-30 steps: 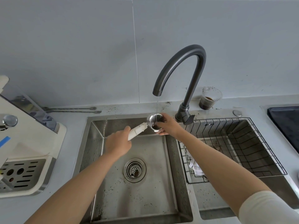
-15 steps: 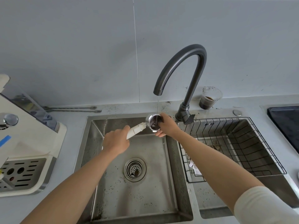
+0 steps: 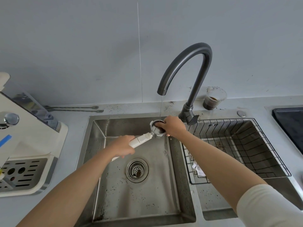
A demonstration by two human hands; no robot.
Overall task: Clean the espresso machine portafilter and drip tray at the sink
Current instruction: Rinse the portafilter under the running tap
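My left hand [image 3: 122, 147] grips the white handle of the portafilter [image 3: 154, 130], holding it over the sink [image 3: 101, 161]. The metal basket end sits under a thin stream of water from the dark curved faucet [image 3: 188, 63]. Over the basket's right rim lies my right hand [image 3: 173, 126], its fingers curled into the dark, wet basket. The drip tray [image 3: 23, 174], a slotted metal grate, sits in the base of the cream espresso machine [image 3: 29, 140] at the left.
A sink drain [image 3: 136, 170] lies below the hands, with coffee specks around it. A black wire rack [image 3: 237, 149] with a white cloth [image 3: 197, 168] fills the right basin. A plastic cup of coffee [image 3: 213, 99] stands behind it. Two stirrers [image 3: 73, 108] lie by the wall.
The portafilter has tilted a little, and my right hand's fingers have shifted further into the basket. Water keeps running.
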